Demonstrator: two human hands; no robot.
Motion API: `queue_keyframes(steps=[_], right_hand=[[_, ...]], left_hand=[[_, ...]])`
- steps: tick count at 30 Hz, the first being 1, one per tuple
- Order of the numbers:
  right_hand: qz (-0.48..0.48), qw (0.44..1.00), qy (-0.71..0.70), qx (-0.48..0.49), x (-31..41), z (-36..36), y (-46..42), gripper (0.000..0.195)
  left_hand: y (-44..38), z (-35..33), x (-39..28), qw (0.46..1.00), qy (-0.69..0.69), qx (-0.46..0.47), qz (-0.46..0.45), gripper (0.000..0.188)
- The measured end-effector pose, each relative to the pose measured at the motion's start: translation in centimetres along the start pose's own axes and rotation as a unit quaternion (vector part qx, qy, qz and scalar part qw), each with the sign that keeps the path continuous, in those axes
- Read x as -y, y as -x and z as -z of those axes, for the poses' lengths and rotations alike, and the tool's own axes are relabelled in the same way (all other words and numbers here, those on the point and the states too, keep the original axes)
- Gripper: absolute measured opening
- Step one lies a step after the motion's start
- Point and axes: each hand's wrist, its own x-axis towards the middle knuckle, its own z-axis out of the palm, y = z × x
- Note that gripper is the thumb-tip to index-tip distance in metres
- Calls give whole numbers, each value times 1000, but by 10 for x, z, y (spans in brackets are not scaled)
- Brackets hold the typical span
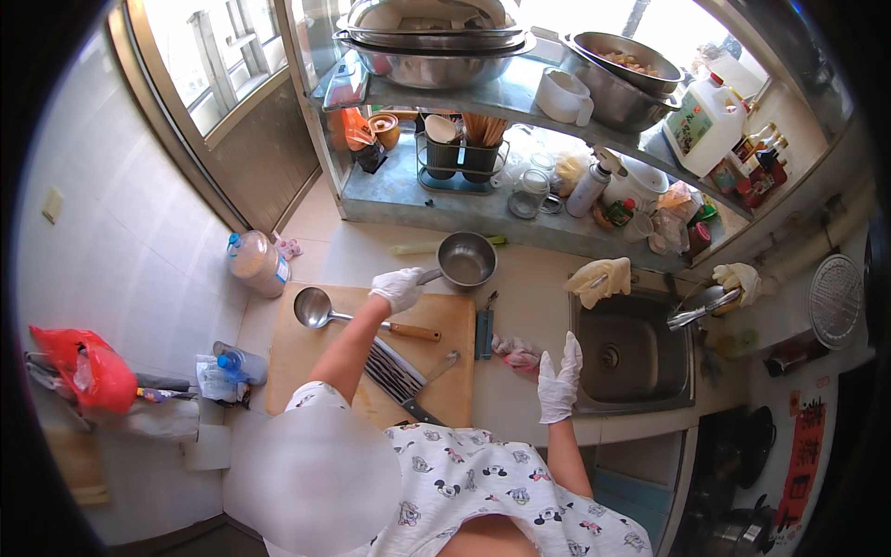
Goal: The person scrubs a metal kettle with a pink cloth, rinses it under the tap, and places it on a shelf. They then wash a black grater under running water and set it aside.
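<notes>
My left hand [397, 289], in a white glove, grips the handle of a metal saucepan [467, 260] over the back of the counter. Under that arm, a ladle [313, 308] with a wooden handle lies across the wooden cutting board [445, 313]. Nearer my body rests a cleaver [395, 371] with a dark handle, and a smaller blade [443, 365] is partly hidden beside it. My right hand [559, 379], also gloved, is raised beside the sink with fingers apart and nothing in it. Behind the saucepan is a pale green stalk vegetable [415, 248], partly covered.
To the right is a metal sink [637, 348] with a faucet [696, 313] and a rubber glove [604, 280] on its rim. A blue-handled peeler [484, 334] and a pink cloth [521, 354] lie beside the board. A large plastic bottle [255, 261] stands left; a loaded shelf [390, 202] spans the back.
</notes>
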Motion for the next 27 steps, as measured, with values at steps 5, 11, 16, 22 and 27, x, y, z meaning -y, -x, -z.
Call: queue_keyframes(steps=[5,11,16,22,27], right_hand=[[-20,995,-71,67,11,-16,-26,63],[-13,979,-194,65,27,-45,-59,64],[-42,965,-232,111,37,-61,-77,66],[-85,944,-279,155,34,-74,-77,66],[-158,922,-318,153,29,-72,-80,64]], left_hand=[[29,20,53,997,-66,-30,38,22],[9,48,44,989,-72,-98,82,50],[-108,88,16,963,157,-215,36,89],[-231,115,-35,877,270,-392,72,108],[-265,110,-34,849,288,-431,102,94]])
